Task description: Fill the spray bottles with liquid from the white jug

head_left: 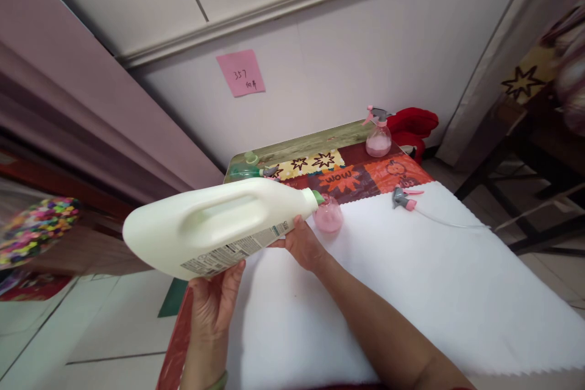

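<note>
A large white plastic jug (210,225) with a handle is held tipped on its side, its neck over the mouth of a small pink bottle (328,214) with no spray head on it. My left hand (212,301) grips the jug from below near its base. My right hand (302,242) holds the jug under its neck, close to the pink bottle. A detached grey and pink spray head (404,198) with its thin tube lies on the white cloth (411,280) to the right.
A second pink spray bottle (378,134) stands at the table's far edge beside a red object (414,125). A green spray bottle (249,169) lies at the far left corner. A patterned cloth (347,177) covers the far part. A pink note (241,73) is on the wall.
</note>
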The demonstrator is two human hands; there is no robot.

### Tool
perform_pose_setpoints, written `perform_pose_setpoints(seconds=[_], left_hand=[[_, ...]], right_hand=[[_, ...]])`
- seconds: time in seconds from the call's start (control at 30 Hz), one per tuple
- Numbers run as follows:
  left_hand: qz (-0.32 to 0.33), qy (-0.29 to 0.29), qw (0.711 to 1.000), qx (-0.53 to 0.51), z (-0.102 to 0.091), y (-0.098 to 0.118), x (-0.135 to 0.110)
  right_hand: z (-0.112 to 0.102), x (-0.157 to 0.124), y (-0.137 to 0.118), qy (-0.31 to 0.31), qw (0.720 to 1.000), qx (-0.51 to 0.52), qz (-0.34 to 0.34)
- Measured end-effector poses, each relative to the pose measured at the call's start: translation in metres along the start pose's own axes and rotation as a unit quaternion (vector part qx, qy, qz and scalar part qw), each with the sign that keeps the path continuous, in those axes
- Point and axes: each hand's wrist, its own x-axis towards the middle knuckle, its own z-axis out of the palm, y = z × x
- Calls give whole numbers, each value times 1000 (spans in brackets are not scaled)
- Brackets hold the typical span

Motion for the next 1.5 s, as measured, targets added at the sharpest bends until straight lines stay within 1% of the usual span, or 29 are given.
perform_pose_setpoints(seconds=[0.17, 0.3, 0.53, 0.83, 0.97, 1.1, 1.33, 1.5], left_hand=[[-2, -1, 1000, -9, 1, 0, 0], [-1, 9, 1000, -11, -1, 1, -1], [-5, 6, 1000, 1, -3, 2, -2], [6, 1, 1000, 6, 0, 1, -1], [0, 4, 1000, 1, 0, 0, -1], [-6, -5, 1000, -5, 1, 0, -1], [-6, -39, 999, -31, 1, -1, -1], [-3, -12, 1000, -14, 0, 0, -1]], right_hand=[[-1, 0, 0, 9, 1000, 6, 4], [0, 0, 0, 11, 1000, 4, 6], [-1, 0, 1, 10, 1000, 1, 2], [0, 0, -1, 1, 1000, 9, 5], [0, 0, -1, 4, 1000, 10, 5], [0, 0, 0, 4, 1000, 11, 7], [-2, 1, 0, -1, 1000, 13, 8], [-3, 0, 0, -4, 1000, 10, 7]])
